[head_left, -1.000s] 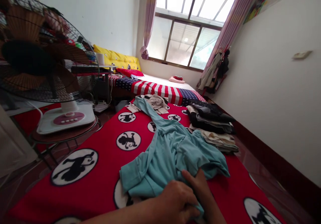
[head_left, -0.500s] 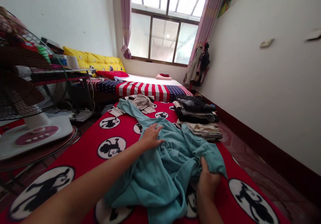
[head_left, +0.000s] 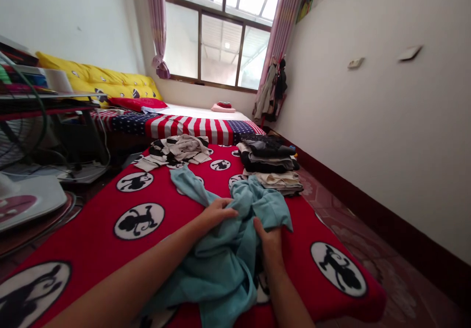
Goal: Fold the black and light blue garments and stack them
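A crumpled teal long-sleeved shirt [head_left: 217, 269] lies bunched on a red blanket [head_left: 176, 183] printed with monkeys in white circles. One sleeve stretches away toward the far left. My left hand [head_left: 218, 214] is closed on the left side of the bunched cloth, its fingertips partly in the folds. On the right, my right hand [head_left: 270, 243] grips the fabric with the thumb on top and the other fingers hidden beneath. Cloth is gathered in the narrow gap between both hands.
Beyond the shirt stand a stack of folded dark and beige clothes [head_left: 270, 159] and a loose pile of black-and-white clothes [head_left: 180, 150]. A fan base [head_left: 33, 200] sits on a stool at left. A bed [head_left: 198, 128] stands under the window.
My hands have come closer together, gathering the shirt into a narrower bunch. The far sleeve has slid off the black-and-white pile toward me. The camera has turned right.
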Tool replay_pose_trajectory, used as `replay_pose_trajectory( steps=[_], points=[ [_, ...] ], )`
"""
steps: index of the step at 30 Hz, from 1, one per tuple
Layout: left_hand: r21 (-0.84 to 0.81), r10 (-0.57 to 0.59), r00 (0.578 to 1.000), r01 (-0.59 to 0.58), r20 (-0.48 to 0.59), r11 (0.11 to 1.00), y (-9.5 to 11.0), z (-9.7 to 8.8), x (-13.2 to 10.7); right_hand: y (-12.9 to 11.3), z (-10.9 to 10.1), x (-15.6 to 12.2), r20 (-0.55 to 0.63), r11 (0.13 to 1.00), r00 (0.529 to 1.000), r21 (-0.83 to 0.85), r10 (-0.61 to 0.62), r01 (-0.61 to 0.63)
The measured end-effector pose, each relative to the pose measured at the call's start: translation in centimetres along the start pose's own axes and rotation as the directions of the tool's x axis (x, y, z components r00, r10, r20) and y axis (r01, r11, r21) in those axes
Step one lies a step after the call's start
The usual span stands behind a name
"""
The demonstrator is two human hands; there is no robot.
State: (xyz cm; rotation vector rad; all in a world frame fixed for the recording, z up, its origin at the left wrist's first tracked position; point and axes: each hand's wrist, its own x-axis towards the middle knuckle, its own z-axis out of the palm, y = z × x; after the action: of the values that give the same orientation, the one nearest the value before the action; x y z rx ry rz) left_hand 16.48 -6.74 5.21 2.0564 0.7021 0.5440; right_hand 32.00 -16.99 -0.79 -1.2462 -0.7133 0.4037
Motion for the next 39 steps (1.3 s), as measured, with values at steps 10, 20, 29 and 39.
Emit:
replay_pose_trajectory(
  steps=[10,20,29,39],
  points=[
    [-0.009,0.072,0.986,-0.074,-0.154,0.997,2.1,-0.7,-0.9,-2.7,-0.4,-1.1,0.42,0.815,0.86,0.363,0.291,-0.453],
    [-0.235,0.016,0.995,0.008,0.101,0.972,2.1,-1.3,-0.3,-2.8,-1.0,-1.8,0.604,0.707,0.685,0.267,0.406,-0.655],
    [0.033,0.113,0.946,-0.108,-0.305,0.994,3.2,-3.8,-0.6,-1.6,-0.3,-0.2,0.332,0.755,0.889,0.481,0.315,-0.446],
    [0.007,-0.088,0.215,0.407,-0.973,0.913,-2.1,-18.0,-0.5,-1.5,-0.6,0.1,0.253,0.778,0.905,0.464,0.343,-0.424]
  ],
)
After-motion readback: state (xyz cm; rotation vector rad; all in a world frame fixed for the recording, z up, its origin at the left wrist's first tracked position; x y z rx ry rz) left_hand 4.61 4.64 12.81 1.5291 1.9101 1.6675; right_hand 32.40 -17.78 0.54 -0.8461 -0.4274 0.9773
